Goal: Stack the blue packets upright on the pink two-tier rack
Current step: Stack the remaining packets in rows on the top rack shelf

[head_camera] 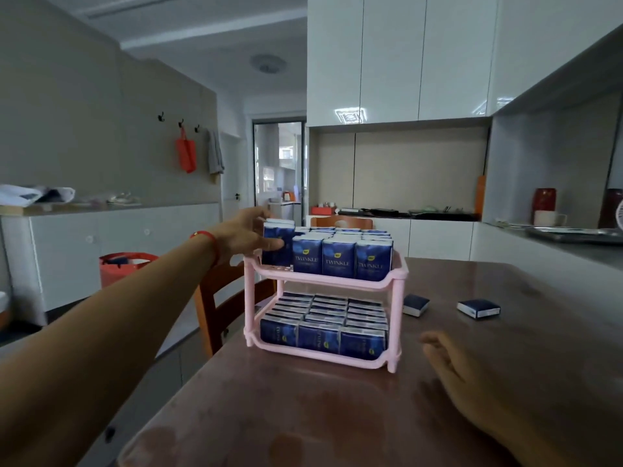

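A pink two-tier rack (pixel 323 281) is seen standing on a brown table (pixel 337 416), near its left edge. The lower tier (pixel 317 350) is filled with blue packets (pixel 323 323), set upright in three columns that run from front to back. The upper tier (pixel 337 281) is also loaded with upright packets (pixel 340 254); three of them are shown along the front, each marked "TWINKLE", and further rows are seen behind.

At the left end of the upper tier, a pair of packets (pixel 278 242) is gripped by the left hand (pixel 251 235), with the thumb laid across the front face and the fingers curled over the top and back. These two packets are held upright and slightly higher than their neighbours. A red band (pixel 205 238) is worn on the left wrist.

The right hand (pixel 455 372) is held low over the table to the right of the rack, blurred, with its fingers loosely extended and nothing in them.

Two loose packets are found lying on the table to the right of the rack: one (pixel 415 304) just beside the rack's right post, the other (pixel 478 309) further right. A wooden chair (pixel 222 298) is placed at the table's left side.
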The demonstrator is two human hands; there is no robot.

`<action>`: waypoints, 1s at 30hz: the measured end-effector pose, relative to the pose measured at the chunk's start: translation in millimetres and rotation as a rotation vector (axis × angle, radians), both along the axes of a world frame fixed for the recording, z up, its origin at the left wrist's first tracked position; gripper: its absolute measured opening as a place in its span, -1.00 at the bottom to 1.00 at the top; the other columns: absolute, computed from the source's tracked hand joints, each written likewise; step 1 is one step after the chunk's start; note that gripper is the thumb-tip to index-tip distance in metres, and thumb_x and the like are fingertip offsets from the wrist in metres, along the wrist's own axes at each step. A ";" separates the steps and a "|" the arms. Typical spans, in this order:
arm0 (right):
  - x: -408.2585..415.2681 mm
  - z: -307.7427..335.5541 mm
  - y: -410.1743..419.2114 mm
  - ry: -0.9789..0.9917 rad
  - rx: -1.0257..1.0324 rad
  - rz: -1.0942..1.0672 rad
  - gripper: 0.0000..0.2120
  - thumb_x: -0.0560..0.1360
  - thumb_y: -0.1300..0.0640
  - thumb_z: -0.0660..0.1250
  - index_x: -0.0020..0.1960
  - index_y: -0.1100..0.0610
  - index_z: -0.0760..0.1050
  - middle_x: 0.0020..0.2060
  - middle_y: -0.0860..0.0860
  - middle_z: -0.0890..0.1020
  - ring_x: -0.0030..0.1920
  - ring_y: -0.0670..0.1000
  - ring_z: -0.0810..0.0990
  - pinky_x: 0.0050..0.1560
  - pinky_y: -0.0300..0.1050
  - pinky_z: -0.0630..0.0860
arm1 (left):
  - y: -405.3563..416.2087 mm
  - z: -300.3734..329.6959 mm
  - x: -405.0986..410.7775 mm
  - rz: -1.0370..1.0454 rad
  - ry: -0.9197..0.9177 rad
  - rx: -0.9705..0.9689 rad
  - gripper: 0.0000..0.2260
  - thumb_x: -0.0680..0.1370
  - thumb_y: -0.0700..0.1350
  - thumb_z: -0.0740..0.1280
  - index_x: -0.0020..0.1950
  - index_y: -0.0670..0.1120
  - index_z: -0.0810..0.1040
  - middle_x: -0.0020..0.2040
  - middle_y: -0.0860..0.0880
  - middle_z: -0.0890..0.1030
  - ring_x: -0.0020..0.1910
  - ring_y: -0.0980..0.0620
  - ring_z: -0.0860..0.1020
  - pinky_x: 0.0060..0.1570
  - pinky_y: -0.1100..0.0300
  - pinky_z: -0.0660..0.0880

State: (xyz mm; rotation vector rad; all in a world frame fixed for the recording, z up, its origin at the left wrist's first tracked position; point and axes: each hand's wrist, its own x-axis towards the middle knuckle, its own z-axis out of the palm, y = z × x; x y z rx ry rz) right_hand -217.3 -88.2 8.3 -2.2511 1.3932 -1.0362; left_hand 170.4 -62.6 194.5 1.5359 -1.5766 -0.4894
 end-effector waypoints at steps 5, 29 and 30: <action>0.3 -2.1 -2.5 -0.010 -0.019 0.003 -0.81 0.62 -0.04 0.20 0.18 -0.08 0.50 0.09 -0.15 0.61 0.07 -0.20 0.58 0.19 -0.07 0.51 | -6.2 -1.7 -1.9 0.074 -0.240 -0.008 -0.58 0.43 -0.15 0.54 0.24 -0.03 0.50 0.16 -0.07 0.57 0.12 -0.08 0.59 -0.04 0.09 0.61; 0.2 -2.7 1.2 0.021 0.002 0.040 -0.83 0.62 -0.08 0.17 0.15 -0.15 0.49 0.10 -0.18 0.59 0.09 -0.22 0.56 0.18 -0.12 0.49 | -24.3 -13.8 -17.5 0.219 -0.538 0.004 -0.61 0.48 -0.15 0.49 0.29 -0.17 0.56 0.14 -0.15 0.65 0.05 -0.05 0.57 0.02 0.15 0.51; 0.1 -3.0 0.8 0.020 0.009 0.040 -0.82 0.62 -0.08 0.17 0.16 -0.14 0.49 0.11 -0.18 0.59 0.09 -0.22 0.56 0.16 -0.13 0.49 | -25.3 -14.5 -17.8 0.222 -0.535 0.006 -0.62 0.48 -0.15 0.49 0.27 -0.18 0.56 0.13 -0.15 0.65 0.02 -0.03 0.56 0.00 0.17 0.50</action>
